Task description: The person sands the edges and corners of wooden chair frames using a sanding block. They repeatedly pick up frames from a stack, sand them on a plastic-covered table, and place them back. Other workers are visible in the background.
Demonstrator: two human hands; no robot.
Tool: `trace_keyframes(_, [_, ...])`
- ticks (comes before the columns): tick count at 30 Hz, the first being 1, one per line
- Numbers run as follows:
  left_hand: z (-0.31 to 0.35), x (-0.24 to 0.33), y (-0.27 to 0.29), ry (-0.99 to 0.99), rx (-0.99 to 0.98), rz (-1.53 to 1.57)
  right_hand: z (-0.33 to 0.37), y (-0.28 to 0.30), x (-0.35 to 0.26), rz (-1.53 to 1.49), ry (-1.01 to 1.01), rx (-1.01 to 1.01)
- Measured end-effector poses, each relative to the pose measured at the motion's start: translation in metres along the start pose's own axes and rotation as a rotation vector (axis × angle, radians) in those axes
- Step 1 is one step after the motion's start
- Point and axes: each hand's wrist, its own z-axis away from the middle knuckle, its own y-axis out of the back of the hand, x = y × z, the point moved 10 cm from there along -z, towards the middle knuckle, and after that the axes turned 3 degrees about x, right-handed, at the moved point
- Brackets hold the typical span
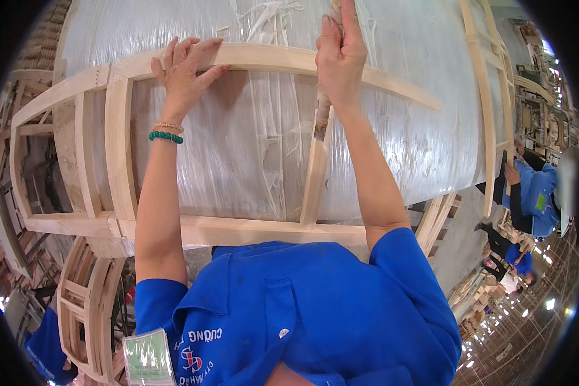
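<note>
A pale wooden frame (273,58) with curved rails and several crosspieces lies before me on a surface covered in clear plastic film. My left hand (185,74) grips its far rail, thumb on the near edge and fingers over the top. Green beads circle that wrist. My right hand (341,61) is closed around a slim, worn stick-like tool (323,110) held upright across the far rail. The tool's dark lower end touches or overlaps a crosspiece (314,183); its exact kind I cannot make out.
Wrapped plastic film (418,148) spreads under the frame. Another wooden frame (489,96) stands at the right edge, and stacked curved frames (87,309) are at lower left. A person in blue (535,193) works at far right, with others beyond.
</note>
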Motion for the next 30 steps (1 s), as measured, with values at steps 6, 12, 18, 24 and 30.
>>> trace_keyframes(6, [-0.001,0.002,-0.004,0.025,-0.032,0.066,0.006,0.006,0.018,0.085,-0.019,0.014])
trace_keyframes(12, [-0.003,0.002,-0.002,0.000,0.000,0.061,0.019,0.005,0.019,0.131,0.091,0.020])
trace_keyframes(18, [-0.004,-0.003,-0.001,-0.010,0.022,-0.003,0.001,0.007,0.002,0.002,-0.033,0.032])
trace_keyframes(24, [0.000,0.000,-0.006,0.015,-0.025,0.036,0.015,0.015,0.008,0.244,0.140,0.066])
trace_keyframes(30, [-0.002,0.002,-0.004,-0.005,-0.009,0.050,0.040,0.010,0.045,0.246,0.040,0.015])
